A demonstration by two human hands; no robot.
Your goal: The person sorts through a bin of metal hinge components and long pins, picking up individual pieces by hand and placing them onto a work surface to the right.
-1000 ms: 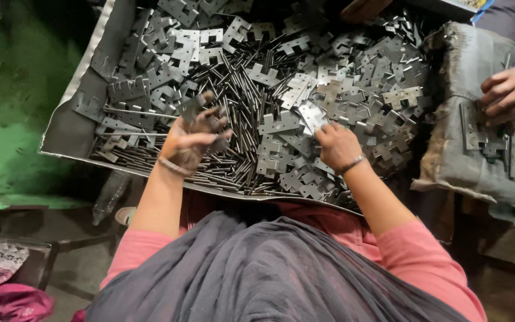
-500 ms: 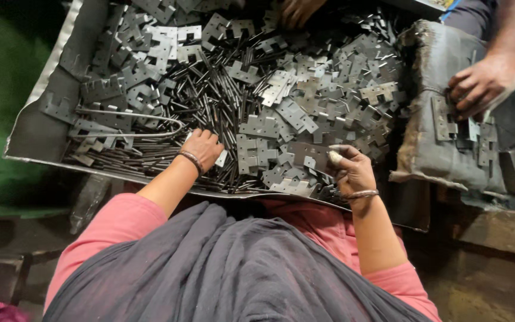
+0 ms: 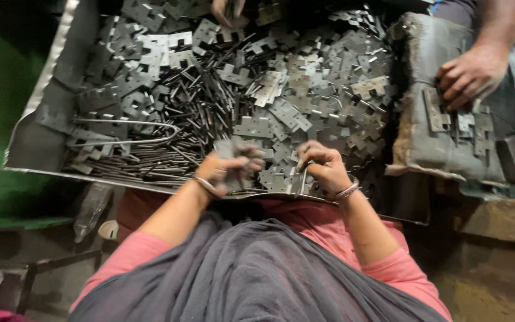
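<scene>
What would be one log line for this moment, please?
left hand: grips metal plate | right hand: pinches thin pin | tray: plates and pins | other person's hand: on sack

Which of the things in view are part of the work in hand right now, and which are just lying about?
In hand:
left hand, closed on a metal plate
right hand, pinching a thin pin
tray of flat plates and pins

Lying about:
bent wire loop
grey sack, under another person's hand
plastic bottle

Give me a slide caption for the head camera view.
Left hand and right hand each hold a metal piece over a tray of hinge plates and pins.
</scene>
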